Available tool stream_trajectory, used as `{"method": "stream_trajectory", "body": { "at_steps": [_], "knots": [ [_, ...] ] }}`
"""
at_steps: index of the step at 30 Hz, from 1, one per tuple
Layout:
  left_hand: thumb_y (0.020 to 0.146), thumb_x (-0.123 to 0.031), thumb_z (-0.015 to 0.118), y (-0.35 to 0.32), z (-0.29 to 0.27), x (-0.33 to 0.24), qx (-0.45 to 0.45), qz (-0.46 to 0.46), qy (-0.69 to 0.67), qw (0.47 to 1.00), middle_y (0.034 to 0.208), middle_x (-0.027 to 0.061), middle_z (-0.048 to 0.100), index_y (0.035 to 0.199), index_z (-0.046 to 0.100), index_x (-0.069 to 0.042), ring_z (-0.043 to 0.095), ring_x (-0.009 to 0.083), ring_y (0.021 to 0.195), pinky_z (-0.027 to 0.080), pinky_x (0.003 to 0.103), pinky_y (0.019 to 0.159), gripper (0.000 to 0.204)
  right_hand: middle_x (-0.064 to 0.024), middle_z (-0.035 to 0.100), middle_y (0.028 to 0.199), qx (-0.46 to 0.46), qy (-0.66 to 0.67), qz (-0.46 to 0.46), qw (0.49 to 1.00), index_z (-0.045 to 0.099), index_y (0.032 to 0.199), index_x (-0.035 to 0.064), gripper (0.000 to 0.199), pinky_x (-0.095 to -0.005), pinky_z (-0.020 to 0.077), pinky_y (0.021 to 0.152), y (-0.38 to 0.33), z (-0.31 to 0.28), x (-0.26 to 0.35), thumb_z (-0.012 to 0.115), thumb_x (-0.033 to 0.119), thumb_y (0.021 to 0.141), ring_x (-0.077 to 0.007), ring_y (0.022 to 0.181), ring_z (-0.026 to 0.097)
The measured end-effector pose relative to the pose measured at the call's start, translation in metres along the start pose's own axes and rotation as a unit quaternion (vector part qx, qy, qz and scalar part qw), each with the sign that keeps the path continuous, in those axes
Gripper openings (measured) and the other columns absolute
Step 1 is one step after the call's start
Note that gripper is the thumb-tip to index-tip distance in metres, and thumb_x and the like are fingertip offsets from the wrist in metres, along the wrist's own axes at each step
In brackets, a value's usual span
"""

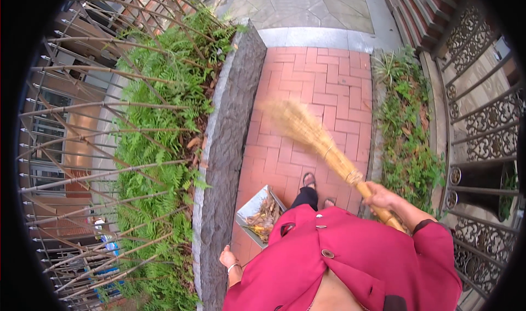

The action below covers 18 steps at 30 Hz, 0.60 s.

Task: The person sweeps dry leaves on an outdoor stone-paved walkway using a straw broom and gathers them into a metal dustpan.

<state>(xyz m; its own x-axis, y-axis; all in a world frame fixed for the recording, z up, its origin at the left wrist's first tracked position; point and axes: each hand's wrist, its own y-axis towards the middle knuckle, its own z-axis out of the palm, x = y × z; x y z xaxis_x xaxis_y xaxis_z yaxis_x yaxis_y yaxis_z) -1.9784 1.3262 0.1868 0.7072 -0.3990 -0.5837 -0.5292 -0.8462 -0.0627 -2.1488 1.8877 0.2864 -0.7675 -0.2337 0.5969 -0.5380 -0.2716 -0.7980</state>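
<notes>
Broom (335,158): slants from right hand (382,196), fingers wrapped round it, toward left edge of path (350,78). Left hand (227,257): beside dustpan (252,206), grip unclear.

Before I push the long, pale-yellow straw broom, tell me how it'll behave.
The long, pale-yellow straw broom probably flexes at its loosely splayed tip but should be stiffer where bindings gather it. It likely feels light for its length: the right grip alone holds it.
</notes>
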Motion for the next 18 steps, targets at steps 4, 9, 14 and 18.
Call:
{"method": "stream_trajectory", "body": {
  "at_steps": [4, 9, 14, 18],
  "knots": [
    [0.069, -0.016, 0.060, 0.015, 0.058, -0.064, -0.009, -0.041, -0.018, 0.999, 0.051, 0.0086, 0.047, 0.057, 0.051, 0.005, 0.042, 0.0173, 0.043, 0.034, 0.035, 0.041, 0.026, -0.0087, 0.052, 0.081, 0.040, -0.198, -0.104, 0.974, 0.036, 0.118, 0.0044, 0.054, -0.0260, 0.0453, 0.046, 0.083, -0.007, 0.024, 0.054, -0.002, 0.067, -0.0132, 0.055, 0.052],
    [0.068, -0.019, 0.060, 0.036, 0.111, -0.126, 0.054, -0.148, -0.041, 0.987, 0.049, 0.0092, 0.047, 0.055, 0.050, 0.005, 0.042, 0.0169, 0.045, 0.035, 0.035, 0.046, 0.030, -0.0104, 0.052, 0.080, 0.035, -0.146, 0.018, 0.988, 0.037, 0.117, 0.0064, 0.057, -0.0297, 0.0459, 0.040, 0.139, -0.078, 0.096, 0.055, -0.005, 0.065, -0.0174, 0.051, 0.054],
    [0.068, -0.019, 0.061, 0.059, 0.169, -0.183, 0.065, -0.114, -0.026, 0.991, 0.050, 0.0084, 0.046, 0.056, 0.050, 0.006, 0.042, 0.0164, 0.048, 0.035, 0.035, 0.049, 0.030, -0.0099, 0.050, 0.072, -0.172, -0.141, -0.138, 0.965, 0.040, 0.114, 0.0099, 0.053, -0.0330, 0.0425, 0.034, 0.249, -0.214, 0.129, 0.053, -0.007, 0.065, -0.0198, 0.043, 0.049],
    [0.069, -0.016, 0.061, 0.075, 0.182, -0.246, 0.076, -0.126, -0.072, 0.986, 0.048, 0.0046, 0.044, 0.053, 0.047, 0.003, 0.039, 0.0138, 0.047, 0.033, 0.033, 0.045, 0.029, -0.0088, 0.047, 0.065, -0.211, -0.026, -0.063, 0.975, 0.034, 0.108, 0.0060, 0.043, -0.0320, 0.0416, 0.034, 0.252, -0.224, 0.240, 0.051, -0.005, 0.070, -0.0182, 0.041, 0.047]
  ]
}}
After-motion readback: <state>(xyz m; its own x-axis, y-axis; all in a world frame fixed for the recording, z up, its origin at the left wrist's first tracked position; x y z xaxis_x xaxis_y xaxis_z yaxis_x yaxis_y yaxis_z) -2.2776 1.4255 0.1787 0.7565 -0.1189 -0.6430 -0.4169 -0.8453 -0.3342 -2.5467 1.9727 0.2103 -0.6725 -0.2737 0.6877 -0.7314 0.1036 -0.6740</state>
